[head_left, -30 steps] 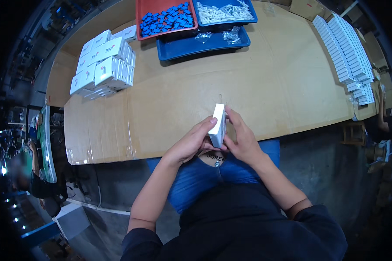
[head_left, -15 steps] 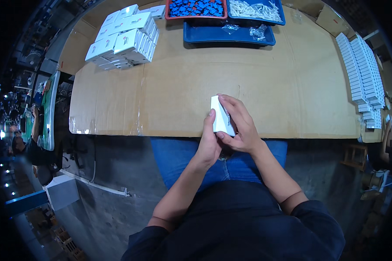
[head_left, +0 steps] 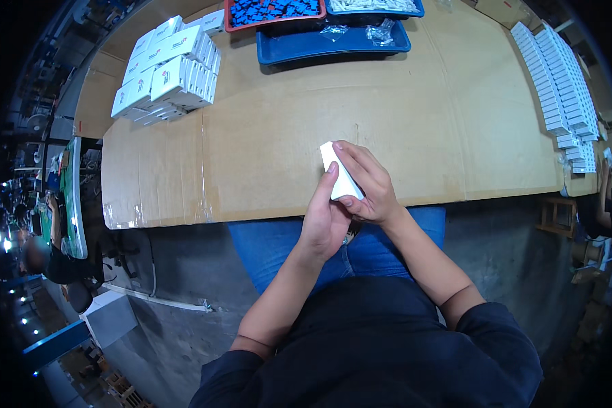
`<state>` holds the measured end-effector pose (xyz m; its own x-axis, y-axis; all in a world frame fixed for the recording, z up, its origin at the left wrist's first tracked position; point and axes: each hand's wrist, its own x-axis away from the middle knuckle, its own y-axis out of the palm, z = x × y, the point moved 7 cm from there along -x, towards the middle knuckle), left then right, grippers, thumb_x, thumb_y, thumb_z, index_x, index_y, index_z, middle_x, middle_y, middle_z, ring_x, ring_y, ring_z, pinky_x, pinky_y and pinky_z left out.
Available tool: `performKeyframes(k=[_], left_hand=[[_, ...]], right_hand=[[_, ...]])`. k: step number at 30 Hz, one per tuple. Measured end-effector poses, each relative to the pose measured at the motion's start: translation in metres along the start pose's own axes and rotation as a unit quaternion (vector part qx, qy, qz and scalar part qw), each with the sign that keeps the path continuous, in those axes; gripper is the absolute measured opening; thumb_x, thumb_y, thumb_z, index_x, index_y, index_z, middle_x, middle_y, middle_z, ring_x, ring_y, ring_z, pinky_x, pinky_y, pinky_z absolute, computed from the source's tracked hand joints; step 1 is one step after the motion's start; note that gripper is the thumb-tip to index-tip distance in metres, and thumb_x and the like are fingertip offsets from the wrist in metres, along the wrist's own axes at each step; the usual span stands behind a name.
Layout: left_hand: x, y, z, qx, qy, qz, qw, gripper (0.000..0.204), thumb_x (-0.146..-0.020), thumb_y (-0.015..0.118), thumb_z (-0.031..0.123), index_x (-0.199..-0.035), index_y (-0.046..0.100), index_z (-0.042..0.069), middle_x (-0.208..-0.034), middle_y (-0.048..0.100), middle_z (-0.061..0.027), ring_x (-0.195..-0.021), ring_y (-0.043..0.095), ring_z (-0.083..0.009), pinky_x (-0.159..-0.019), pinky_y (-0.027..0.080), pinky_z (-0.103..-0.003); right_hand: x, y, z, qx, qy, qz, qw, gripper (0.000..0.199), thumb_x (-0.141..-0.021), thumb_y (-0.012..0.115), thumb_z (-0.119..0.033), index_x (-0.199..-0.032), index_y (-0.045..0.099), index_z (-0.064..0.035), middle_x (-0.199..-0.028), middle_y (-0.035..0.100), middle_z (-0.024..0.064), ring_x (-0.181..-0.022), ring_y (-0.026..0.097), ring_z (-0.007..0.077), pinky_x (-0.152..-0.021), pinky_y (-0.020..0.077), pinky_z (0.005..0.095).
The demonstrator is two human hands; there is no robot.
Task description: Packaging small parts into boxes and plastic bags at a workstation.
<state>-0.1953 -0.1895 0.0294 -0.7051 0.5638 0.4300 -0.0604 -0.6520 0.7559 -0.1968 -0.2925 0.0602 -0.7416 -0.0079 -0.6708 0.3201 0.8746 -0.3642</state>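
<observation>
A small white box [head_left: 341, 173] is held between both hands, above the near edge of the cardboard-covered table [head_left: 285, 136]. My left hand [head_left: 324, 221] grips its left side, with the thumb lying along it. From the right, my right hand [head_left: 372, 182] is wrapped over the box, its fingers along the far right side and its thumb at the near end. The fingers cover much of the box, and its underside is hidden.
White boxes [head_left: 158, 71] are stacked at the far left, with long rows of more [head_left: 557, 81] at the far right. At the back stand a red tray [head_left: 275, 24] of blue and red pieces, a tray of white pieces [head_left: 374, 7] and a blue tray [head_left: 333, 46] with clear plastic bags.
The box has turned in my hands, so its printed face no longer shows. My right hand covers more of it. The whole view has shifted and tilted slightly.
</observation>
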Motion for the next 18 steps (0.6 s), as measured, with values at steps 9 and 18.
performKeyframes(k=[9, 18], left_hand=[[0.004, -0.003, 0.004, -0.029, 0.067, 0.071, 0.995, 0.055, -0.113, 0.039, 0.051, -0.144, 0.050, 0.007, -0.130, 0.063, -0.0053, -0.123, 0.061, -0.0151, -0.104, 0.050, -0.033], [0.000, -0.012, 0.000, -0.055, 0.048, 0.097, 0.993, 0.055, -0.112, 0.040, 0.054, -0.141, 0.050, 0.008, -0.126, 0.062, -0.0045, -0.121, 0.060, -0.0123, -0.101, 0.050, -0.031]], right_hand=[[-0.001, 0.017, -0.004, -0.036, -0.003, 0.000, 0.999, 0.080, -0.105, 0.053, -0.059, -0.137, 0.059, 0.0132, -0.130, 0.064, 0.0343, -0.117, 0.067, 0.0499, -0.097, 0.0564, 0.0489], [0.003, 0.022, 0.005, -0.060, 0.009, -0.010, 0.998, 0.078, -0.108, 0.048, -0.056, -0.138, 0.057, 0.0151, -0.131, 0.062, 0.0364, -0.119, 0.065, 0.0519, -0.100, 0.0549, 0.0505]])
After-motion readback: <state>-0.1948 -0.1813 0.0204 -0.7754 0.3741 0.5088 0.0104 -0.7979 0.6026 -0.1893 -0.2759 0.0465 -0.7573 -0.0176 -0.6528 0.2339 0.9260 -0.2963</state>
